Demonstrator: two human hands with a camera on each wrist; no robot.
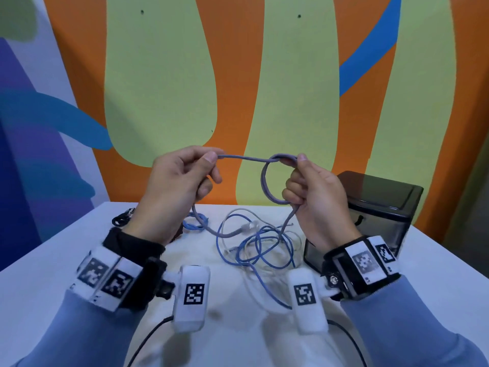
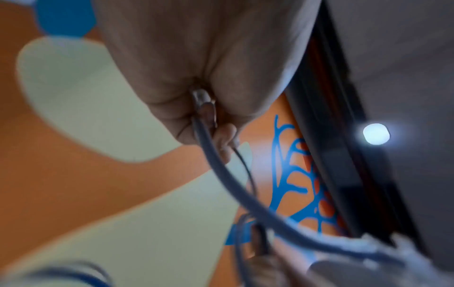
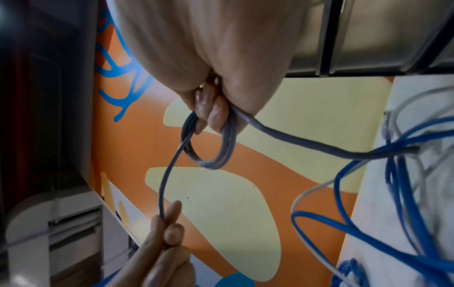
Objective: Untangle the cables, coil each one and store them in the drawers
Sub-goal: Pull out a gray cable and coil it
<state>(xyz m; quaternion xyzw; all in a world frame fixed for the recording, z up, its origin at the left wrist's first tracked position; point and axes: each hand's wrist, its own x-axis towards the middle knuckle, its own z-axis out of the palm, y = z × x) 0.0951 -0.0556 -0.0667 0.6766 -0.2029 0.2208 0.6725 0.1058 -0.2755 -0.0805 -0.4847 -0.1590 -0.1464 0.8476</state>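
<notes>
Pinching a grey cable (image 1: 248,158) above the white table (image 1: 79,260), both hands face an orange-green wall (image 1: 238,75).

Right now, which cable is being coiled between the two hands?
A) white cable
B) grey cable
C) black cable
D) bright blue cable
B: the right hand grips small loops of the grey cable while the left hand pinches its straight run; the bright blue cable and white cable lie tangled on the table.

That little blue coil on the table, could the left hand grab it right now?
Probably not yet: the left hand pinches the grey cable, though the blue coil lies uncovered just below it.
</notes>
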